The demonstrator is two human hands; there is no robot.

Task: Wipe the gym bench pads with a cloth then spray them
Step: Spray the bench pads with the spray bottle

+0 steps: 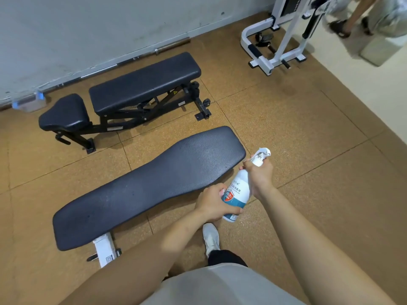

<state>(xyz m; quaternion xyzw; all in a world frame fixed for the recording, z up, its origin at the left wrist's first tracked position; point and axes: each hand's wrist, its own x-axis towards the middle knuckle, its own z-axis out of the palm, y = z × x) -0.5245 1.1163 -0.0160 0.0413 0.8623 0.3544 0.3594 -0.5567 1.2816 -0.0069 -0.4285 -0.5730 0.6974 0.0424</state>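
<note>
A long flat black bench pad (143, 188) lies diagonally in the middle of the view. Beyond it stands a second black bench with a back pad (145, 82) and a small seat pad (63, 113). Just off the near pad's right end I hold a white spray bottle (239, 192) with a blue and red label. My left hand (213, 203) grips the bottle's lower body. My right hand (259, 172) grips its neck under the white trigger head (262, 154). No cloth is in view.
A barbell (132, 59) lies along the grey wall, beside a clear box with blue clips (29, 103). A white machine frame (275, 47) stands at the back right, with another person's legs (348, 20) beside it. My white shoe (211, 238) is on the brown floor.
</note>
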